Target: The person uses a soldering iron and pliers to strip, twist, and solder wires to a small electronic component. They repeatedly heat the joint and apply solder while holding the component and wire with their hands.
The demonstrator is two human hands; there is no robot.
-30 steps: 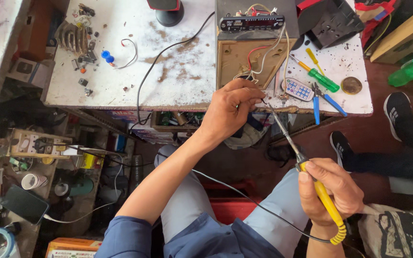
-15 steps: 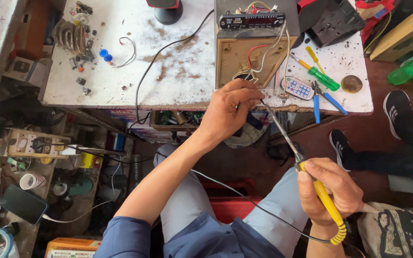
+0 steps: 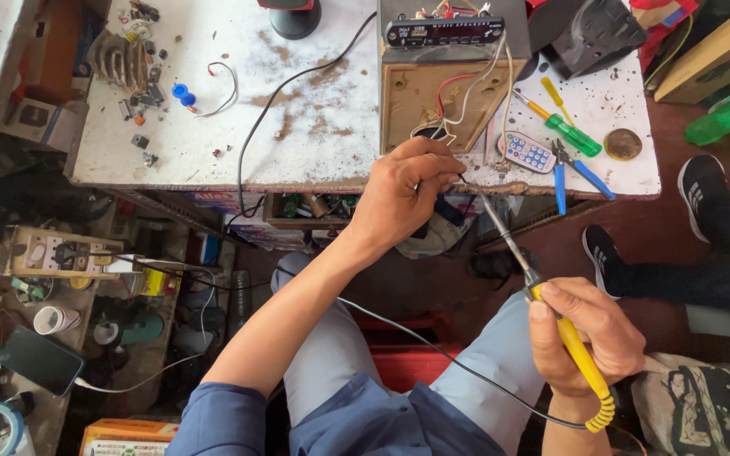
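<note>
At far left of the frame a phone [image 3: 31, 361] lies on a cluttered low shelf, and above it the white bench [image 3: 213, 127] carries a metal coil [image 3: 117, 59], two blue caps [image 3: 184, 93] and a black cable [image 3: 297, 89] that runs off the front edge. Near the middle, the left hand [image 3: 403, 194] is pinched shut at the bench edge on thin wires [image 3: 458, 110] that come down from the brown box [image 3: 441, 101], which has a black panel [image 3: 443, 32] on top; what exactly sits between the fingertips is too small to tell. The soldering iron [image 3: 542, 304] slants from lower right up to those fingertips, its tip touching or just beside them. The right hand [image 3: 589, 338] at lower right is clenched around the iron's yellow handle, whose cord trails across the lap. Right of the box lie a small keypad [image 3: 527, 152], blue pliers [image 3: 569, 169], a green screwdriver [image 3: 569, 131] and a round tin [image 3: 623, 143]. The risk I see is a burn, since the hot tip works so close to bare fingertips; a slip could also melt the insulation of neighbouring wires, or drop solder onto the trousers below.
</note>
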